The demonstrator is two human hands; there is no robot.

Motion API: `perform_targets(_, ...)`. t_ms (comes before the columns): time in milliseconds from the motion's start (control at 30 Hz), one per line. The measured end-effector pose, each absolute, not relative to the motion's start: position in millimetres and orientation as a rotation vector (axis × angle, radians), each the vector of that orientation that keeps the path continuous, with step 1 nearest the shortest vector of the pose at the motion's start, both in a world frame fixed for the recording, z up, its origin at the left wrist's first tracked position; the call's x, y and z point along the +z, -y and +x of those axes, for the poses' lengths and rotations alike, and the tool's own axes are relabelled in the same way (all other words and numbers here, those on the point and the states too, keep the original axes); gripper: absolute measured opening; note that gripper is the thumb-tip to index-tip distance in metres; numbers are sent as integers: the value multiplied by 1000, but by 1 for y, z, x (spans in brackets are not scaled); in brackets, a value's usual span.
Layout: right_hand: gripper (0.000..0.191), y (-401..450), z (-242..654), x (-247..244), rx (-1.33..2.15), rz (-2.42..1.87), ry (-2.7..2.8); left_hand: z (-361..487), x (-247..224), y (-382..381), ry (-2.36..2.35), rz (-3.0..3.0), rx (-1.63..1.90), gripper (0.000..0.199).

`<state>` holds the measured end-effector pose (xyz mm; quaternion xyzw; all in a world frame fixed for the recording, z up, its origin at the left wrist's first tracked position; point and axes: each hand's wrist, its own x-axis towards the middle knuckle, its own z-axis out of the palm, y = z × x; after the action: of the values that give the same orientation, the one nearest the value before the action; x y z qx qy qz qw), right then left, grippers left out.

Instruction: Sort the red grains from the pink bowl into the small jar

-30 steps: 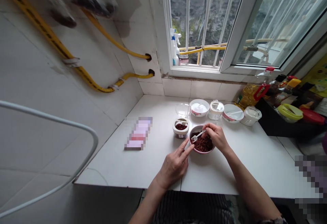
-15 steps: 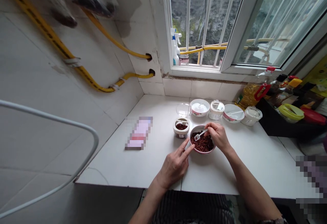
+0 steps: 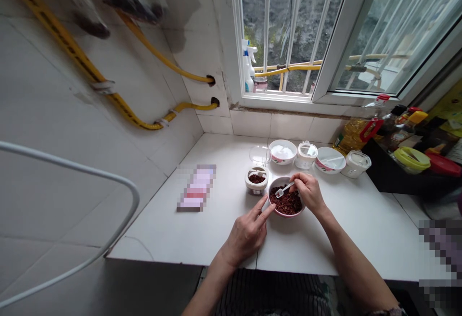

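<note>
A bowl [image 3: 287,214] with a pinkish outside holds dark red dried flakes or peppercorns [image 3: 288,202]. My right hand [image 3: 308,192] pinches the handle of a small white spoon [image 3: 280,192], its scoop low over the bowl's contents with a few bits in it. My left hand [image 3: 249,232] steadies the bowl at its left side, two fingers stretched to the rim and the others curled below. Just behind that hand stands a seasoning jar [image 3: 256,188], its clear lid [image 3: 260,154] flipped up and similar dark red bits inside.
Along the back are a bowl of white grains [image 3: 282,152], a clear-lidded jar [image 3: 306,155], a bowl with a white spoon [image 3: 329,160] and another jar [image 3: 357,164]. An oil bottle [image 3: 355,126] and a black rack [image 3: 386,171] stand right. A blurred pinkish item [image 3: 197,188] lies left.
Hardly anything differs. The spoon's scoop has shifted very slightly to the right and up within the bowl; my left hand stays at the bowl's rim.
</note>
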<state>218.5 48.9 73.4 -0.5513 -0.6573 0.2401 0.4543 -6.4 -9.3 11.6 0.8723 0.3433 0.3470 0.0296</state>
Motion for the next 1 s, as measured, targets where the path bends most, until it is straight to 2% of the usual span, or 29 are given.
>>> perform_targets(400, 18, -49, 219, 73, 692, -1350, 1556, -6, 9, 9, -1045, 2686, 1085, 68)
perform_targets(567, 16, -49, 217, 73, 610, -1355, 1593, -6, 11, 9, -1040, 2689, 1094, 67)
perform_targets(867, 15, -52, 220, 75, 951, -1286, 1279, -6, 11, 9, -1035, 2680, 1097, 64)
perform_targets(1000, 20, -52, 211, 82, 911, -1176, 1253, -6, 10, 9, -1024, 2673, 1101, 64)
